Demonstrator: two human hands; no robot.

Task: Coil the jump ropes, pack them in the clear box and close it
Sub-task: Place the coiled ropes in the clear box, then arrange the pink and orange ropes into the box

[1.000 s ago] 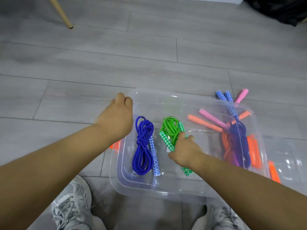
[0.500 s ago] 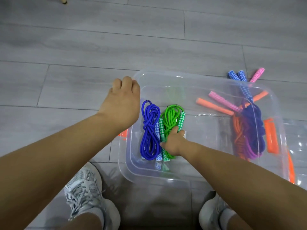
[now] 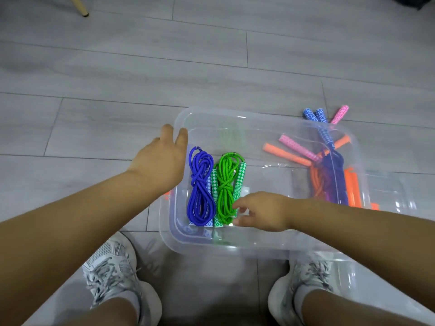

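We see the clear box (image 3: pixel 231 252) on the grey floor (image 3: pixel 141 67) between two grey sneakers (image 3: pixel 113 267). Inside, against its left wall, the coiled blue jump rope (image 3: pixel 200 184) and the coiled green jump rope (image 3: pixel 226 184) lie side by side, touching. Our left hand (image 3: pixel 162 161) hovers at the box's left rim, fingers loose and holding nothing. Our right hand (image 3: pixel 261 211) is inside the box, fingers relaxed just beside the green coil, gripping nothing. A tangle of orange, purple and pink ropes (image 3: pixel 329 180) lies on the floor at the box's right end.
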